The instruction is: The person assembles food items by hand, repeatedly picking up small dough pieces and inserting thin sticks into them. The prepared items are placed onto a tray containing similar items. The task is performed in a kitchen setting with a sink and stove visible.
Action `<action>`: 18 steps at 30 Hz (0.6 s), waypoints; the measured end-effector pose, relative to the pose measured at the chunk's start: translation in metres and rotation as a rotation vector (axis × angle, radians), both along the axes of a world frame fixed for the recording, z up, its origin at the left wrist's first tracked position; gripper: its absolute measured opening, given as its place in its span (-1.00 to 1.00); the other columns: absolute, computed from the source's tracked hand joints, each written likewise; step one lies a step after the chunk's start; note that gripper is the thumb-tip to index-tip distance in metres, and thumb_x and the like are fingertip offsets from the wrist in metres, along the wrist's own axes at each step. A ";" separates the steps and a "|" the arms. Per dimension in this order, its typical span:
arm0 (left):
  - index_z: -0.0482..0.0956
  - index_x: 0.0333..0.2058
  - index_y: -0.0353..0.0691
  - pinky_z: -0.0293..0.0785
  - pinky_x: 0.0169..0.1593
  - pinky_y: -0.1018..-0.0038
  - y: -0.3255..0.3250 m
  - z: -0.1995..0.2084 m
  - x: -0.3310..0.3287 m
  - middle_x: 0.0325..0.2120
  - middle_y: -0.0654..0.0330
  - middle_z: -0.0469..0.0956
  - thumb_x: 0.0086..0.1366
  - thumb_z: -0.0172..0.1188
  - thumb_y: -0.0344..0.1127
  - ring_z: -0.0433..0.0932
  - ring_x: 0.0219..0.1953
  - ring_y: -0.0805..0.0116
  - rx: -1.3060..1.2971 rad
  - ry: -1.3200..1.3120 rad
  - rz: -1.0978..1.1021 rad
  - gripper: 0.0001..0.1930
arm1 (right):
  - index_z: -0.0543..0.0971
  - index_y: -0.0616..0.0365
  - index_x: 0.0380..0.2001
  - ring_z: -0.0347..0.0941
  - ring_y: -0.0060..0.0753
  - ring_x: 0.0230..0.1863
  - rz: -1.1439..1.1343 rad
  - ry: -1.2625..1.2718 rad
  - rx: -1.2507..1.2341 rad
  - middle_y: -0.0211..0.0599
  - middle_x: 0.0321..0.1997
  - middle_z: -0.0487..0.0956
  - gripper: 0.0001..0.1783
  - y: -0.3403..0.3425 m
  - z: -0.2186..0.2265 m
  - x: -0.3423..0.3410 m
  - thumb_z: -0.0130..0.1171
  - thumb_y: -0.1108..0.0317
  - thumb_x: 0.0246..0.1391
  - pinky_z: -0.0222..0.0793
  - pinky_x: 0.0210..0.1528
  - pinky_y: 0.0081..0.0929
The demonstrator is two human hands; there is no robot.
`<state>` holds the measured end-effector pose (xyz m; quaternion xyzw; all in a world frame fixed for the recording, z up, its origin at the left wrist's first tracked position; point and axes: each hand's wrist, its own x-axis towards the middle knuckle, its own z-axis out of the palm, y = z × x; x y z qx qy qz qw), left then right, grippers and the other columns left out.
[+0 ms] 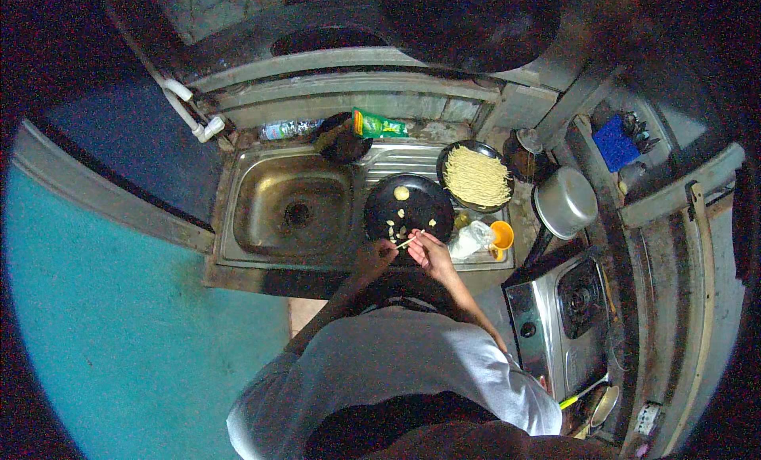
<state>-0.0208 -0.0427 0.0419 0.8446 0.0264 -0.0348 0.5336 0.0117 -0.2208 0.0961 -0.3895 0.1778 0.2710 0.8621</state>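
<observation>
A thin pale strip (406, 243), which looks like dough, runs between my two hands. My left hand (376, 259) is closed on its left end, the fingers mostly in shadow. My right hand (430, 254), palm turned partly up, pinches the other end. Both are over the near edge of a round black plate (376, 202). On that plate lie a pale dough ball (402, 193) and several small pale pieces (391, 224). Behind and to the right, a second black plate (444, 160) carries a heap of thin pale strips (476, 177).
A steel sink (261, 192) is on the left, with a dark pan (342, 140), a green pouch (382, 125) and a plastic bottle (287, 129) behind. Right of my hands sit a white plastic bag (471, 240) and orange cup (502, 235). Farther right are a metal pot (566, 202) and gas stove (539, 333).
</observation>
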 end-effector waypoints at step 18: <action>0.55 -0.35 -0.17 0.43 -0.19 0.39 -0.003 0.050 -0.007 -0.42 0.18 0.57 0.10 0.19 -0.08 0.55 -0.32 0.23 0.064 -0.044 -0.066 -0.72 | 0.51 0.18 -0.31 0.51 -0.59 -0.37 0.051 -0.108 -0.174 -0.40 -0.34 0.56 -0.87 0.003 0.001 -0.004 0.14 0.43 0.03 0.49 -0.31 -0.68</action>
